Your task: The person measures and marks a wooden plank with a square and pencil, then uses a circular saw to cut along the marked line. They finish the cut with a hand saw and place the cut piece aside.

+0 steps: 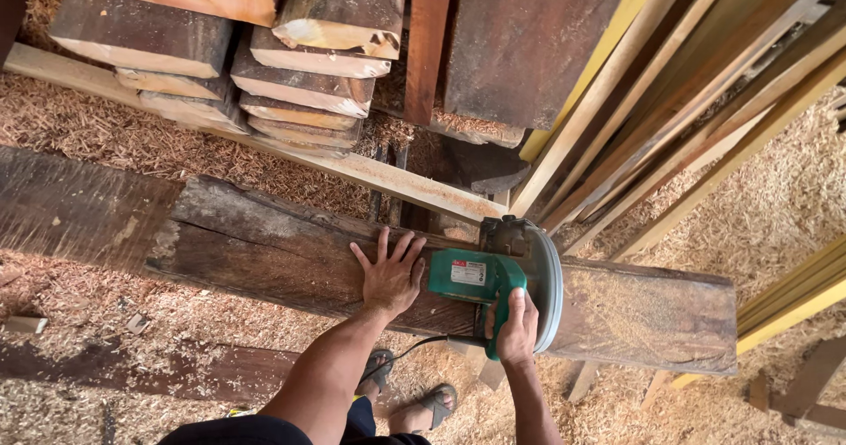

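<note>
— Looking at the green circular saw [490,279], what is hidden?
— Its blade is concealed by the grey guard, and the dark beam [264,242] beneath it is cut off at the left edge.
— How are the hands posed?
— The left hand [389,275] is laid flat on the beam just left of the saw, fingers spread apart. The right hand [516,323] is clamped on the saw's handle.

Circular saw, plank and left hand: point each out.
circular saw [480,278], head view, green motor housing.
plank [264,247], head view, dark top face.
left hand [389,278], head view, back of hand.
</note>
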